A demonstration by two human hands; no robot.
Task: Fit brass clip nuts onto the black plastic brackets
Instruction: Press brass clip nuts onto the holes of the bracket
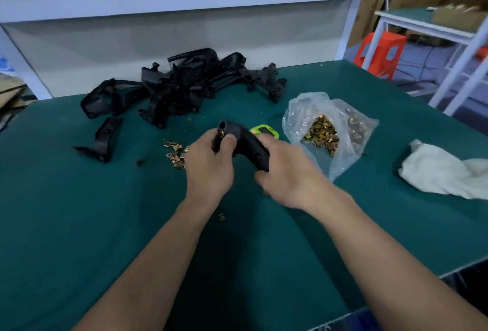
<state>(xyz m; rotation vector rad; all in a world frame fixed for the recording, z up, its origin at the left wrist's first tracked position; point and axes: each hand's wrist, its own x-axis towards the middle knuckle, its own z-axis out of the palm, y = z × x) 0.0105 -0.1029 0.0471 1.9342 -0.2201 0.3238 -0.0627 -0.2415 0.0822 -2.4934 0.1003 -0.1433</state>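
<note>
A black angled plastic bracket (pixel 247 141) is held above the table between both hands. Its upper end is gripped by the left hand (pixel 208 165), with the fingers curled round it and the thumb laid beside the opening, where a small brass clip nut (pixel 221 134) is seen. The lower end is clasped by the right hand (pixel 289 176), with the fingers wrapped under the part (the hand is blurred, so the exact finger placement cannot be read).

The step in hand is judged to be the pressing home of the nut on the bracket's end. It is best done with the bracket steadied firmly by the right hand while the nut is pushed straight on by the left thumb. The nut should be kept square so that its hole lines up with the hole in the plastic; a tilted clip is likely to jam or spring off.

Just left of the hands, loose brass clip nuts (pixel 174 151) are scattered on the green table mat (pixel 79 225), within easy reach. A clear plastic bag of brass nuts (pixel 323 134) is seen lying open near the right hand. Further back, a heap of black plastic brackets (pixel 182 87) is piled, and a separate black bracket (pixel 105 140) is set apart at the left.
</note>
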